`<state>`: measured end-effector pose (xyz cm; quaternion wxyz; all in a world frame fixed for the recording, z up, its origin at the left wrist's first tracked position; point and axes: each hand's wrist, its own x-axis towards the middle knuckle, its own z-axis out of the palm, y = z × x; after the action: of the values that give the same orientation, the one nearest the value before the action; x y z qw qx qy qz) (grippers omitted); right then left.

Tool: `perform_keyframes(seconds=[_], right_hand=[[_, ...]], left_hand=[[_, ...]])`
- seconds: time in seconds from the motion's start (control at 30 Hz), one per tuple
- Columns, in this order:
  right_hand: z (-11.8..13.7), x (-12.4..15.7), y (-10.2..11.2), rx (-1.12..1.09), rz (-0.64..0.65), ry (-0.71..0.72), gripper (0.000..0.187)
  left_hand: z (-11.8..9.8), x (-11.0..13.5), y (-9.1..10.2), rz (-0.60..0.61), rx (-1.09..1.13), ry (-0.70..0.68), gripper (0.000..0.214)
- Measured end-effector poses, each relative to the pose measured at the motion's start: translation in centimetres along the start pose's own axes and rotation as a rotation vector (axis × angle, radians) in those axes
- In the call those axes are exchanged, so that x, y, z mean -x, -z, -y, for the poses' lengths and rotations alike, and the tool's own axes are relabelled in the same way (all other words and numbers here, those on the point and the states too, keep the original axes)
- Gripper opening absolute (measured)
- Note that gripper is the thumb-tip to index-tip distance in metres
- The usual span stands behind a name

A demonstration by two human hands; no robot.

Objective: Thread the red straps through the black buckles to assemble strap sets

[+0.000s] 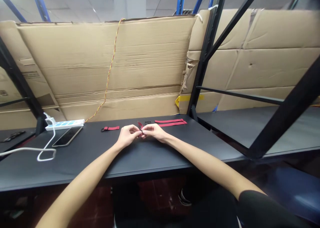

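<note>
One buckled red strap (113,128) lies right of the power strip (65,124), apparently done, while farther right of it left hand (127,135) and right hand (155,132) pinch another red piece (140,124) in closed fingertips, and farthest right, black buckles (148,122) and plain red webbing (171,124) look unjoined.

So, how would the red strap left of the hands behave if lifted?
The red strap looks thin, so it's probably light and floppy. The black buckle at its left end looks bulkier, so that end may sag first.
</note>
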<state>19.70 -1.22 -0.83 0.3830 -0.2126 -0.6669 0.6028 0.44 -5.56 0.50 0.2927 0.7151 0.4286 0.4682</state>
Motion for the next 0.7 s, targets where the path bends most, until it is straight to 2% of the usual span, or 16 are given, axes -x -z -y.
perform_keyframes(seconds=[0.2, 0.37, 0.5, 0.7], right_hand=[[0.1, 0.1, 0.2, -0.073, 0.048, -0.102, 0.038], [0.2, 0.0, 0.4, -0.083, -0.021, -0.09, 0.035], [0.2, -0.1, 0.5, -0.075, -0.017, -0.075, 0.034], [0.3, -0.2, 0.5, -0.057, -0.066, -0.004, 0.03]], left_hand=[[-0.5, 0.2, -0.2, 0.022, 0.017, -0.032, 0.03], [-1.0, 0.3, -0.2, -0.001, -0.162, -0.22, 0.045], [-1.3, 0.4, -0.2, 0.042, -0.257, -0.328, 0.032], [-1.5, 0.3, 0.2, -0.041, -0.358, -0.365, 0.026]])
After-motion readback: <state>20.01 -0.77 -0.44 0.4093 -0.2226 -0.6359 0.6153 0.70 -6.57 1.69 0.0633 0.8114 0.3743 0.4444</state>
